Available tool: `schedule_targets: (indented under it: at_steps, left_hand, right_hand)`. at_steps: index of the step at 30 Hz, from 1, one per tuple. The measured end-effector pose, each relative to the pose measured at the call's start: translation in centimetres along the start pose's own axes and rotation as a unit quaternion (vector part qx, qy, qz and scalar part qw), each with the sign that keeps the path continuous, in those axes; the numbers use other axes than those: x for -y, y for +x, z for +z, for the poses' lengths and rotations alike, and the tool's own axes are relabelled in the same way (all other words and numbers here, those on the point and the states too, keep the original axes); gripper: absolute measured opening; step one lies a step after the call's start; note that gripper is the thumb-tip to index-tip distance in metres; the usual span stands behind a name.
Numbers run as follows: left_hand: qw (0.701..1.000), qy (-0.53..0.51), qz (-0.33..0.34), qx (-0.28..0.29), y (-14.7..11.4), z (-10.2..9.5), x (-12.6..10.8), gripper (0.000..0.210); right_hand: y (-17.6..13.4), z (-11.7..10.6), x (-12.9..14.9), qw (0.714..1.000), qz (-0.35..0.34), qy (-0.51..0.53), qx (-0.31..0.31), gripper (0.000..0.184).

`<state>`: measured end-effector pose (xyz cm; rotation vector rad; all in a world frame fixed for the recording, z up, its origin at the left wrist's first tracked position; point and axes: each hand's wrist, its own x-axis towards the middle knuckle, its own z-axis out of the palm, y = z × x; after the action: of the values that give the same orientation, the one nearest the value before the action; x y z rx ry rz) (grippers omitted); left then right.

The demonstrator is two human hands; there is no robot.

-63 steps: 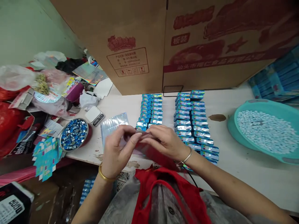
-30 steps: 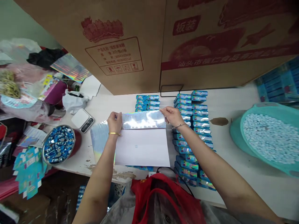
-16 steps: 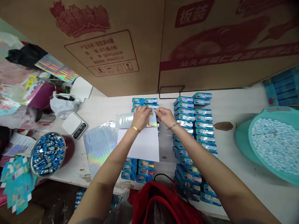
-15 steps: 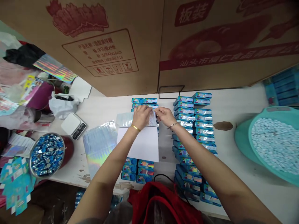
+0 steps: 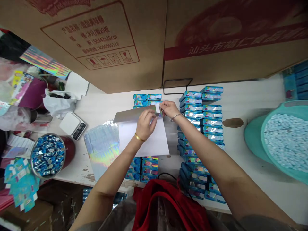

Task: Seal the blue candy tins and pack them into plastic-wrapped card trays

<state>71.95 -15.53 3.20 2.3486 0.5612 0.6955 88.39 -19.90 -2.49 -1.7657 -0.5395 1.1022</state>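
Observation:
A white paper sheet lies over rows of small blue boxes, its far part folded up into a grey flap. My left hand is above the sheet, thumb and fingers pinched together near the flap's right end; what is between the fingertips is too small to make out. At the right end of the flap, my right hand pinches the sheet's edge. To the left lies a shiny holographic sheet. More blue boxes stand in two columns beneath and beside my right forearm.
Large cardboard boxes wall off the table's back. On the right is a turquoise tub of pale pieces. A white scale, a pot of blue wrapped pieces and bags crowd the left. A black wire frame stands behind.
The sheet's far part, showing a shiny strip before, is now folded up with its grey side visible. My left hand has drawn back slightly towards me; the view has tilted a little down.

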Motion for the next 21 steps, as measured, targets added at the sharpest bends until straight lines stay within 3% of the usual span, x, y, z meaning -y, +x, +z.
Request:
schedule_targets:
  at_steps: [3,5,6,9,11,13,16,21]
  left_hand:
    - [0.983,-0.115,-0.117,-0.084,-3.2,-2.8,-4.5,0.009]
    - [0.943,-0.205,-0.234,-0.119,-5.6,-4.5,-7.2,0.013]
    - [0.915,-0.250,-0.291,-0.126,-7.0,-5.1,-8.3,0.016]
    - [0.829,-0.339,-0.423,-0.135,-11.2,-5.9,-10.7,0.025]
    - [0.790,-0.356,-0.478,-0.143,-14.0,-5.7,-11.6,0.029]
    - [0.767,-0.357,-0.513,-0.148,-16.6,-5.2,-12.2,0.032]
    - [0.754,-0.348,-0.536,-0.148,-19.9,-4.1,-12.7,0.036]
    - [0.775,-0.312,-0.535,-0.124,-24.0,-2.4,-12.9,0.034]
  right_hand:
    - [-2.6,-0.4,0.3,0.982,-0.132,-0.084,-0.110,0.027]
    - [-6.4,-0.3,0.4,0.964,-0.202,-0.093,-0.147,0.039]
    - [-8.8,0.0,0.3,0.966,-0.205,-0.079,-0.138,0.044]
    - [-17.5,1.5,-1.3,0.995,-0.084,0.030,-0.035,0.059]
    - [-22.9,2.6,-3.0,0.992,0.032,0.117,0.045,0.072]
    - [-27.2,3.4,-4.7,0.977,0.104,0.159,0.102,0.074]
    - [-31.1,4.0,-6.5,0.976,0.121,0.129,0.129,0.056]
    - [-33.3,4.4,-8.8,0.987,0.093,0.095,0.092,0.043]
